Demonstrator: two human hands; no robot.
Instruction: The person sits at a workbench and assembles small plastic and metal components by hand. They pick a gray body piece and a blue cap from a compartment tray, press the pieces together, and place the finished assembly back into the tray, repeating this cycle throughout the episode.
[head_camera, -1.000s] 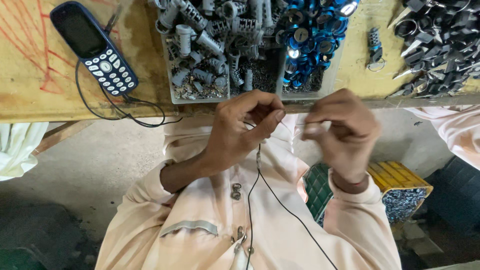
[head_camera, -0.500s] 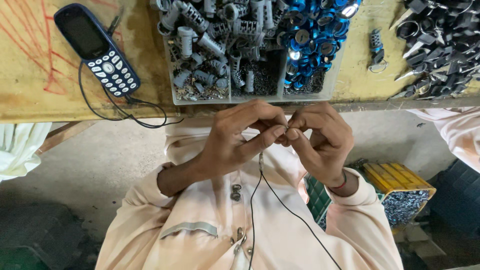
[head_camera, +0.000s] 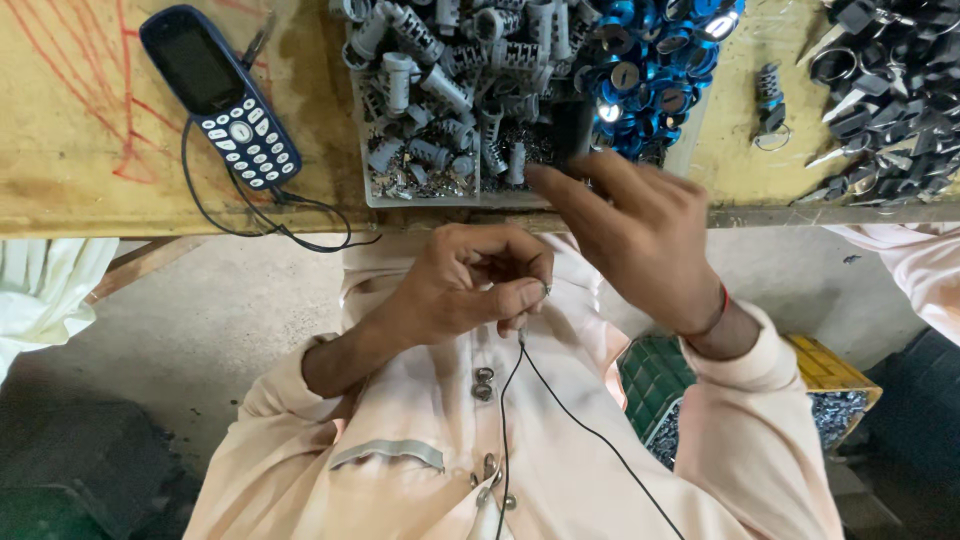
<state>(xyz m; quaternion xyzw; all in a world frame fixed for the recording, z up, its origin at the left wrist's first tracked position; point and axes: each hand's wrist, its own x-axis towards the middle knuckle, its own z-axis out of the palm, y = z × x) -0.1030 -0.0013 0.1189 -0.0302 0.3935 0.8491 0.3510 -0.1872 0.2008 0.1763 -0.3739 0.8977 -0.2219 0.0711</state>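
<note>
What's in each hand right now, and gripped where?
Left hand pinches a tiny part at its fingertips; too small to identify. Right hand holds nothing, reaching to the tray.

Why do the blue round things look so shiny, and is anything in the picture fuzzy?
In the head view, the blue caps throw back bright white glints from light above; the right hand is slightly smeared at its fingertips, while the left hand and the phone look sharp; the floor under the bench lies in dim shade.
</note>
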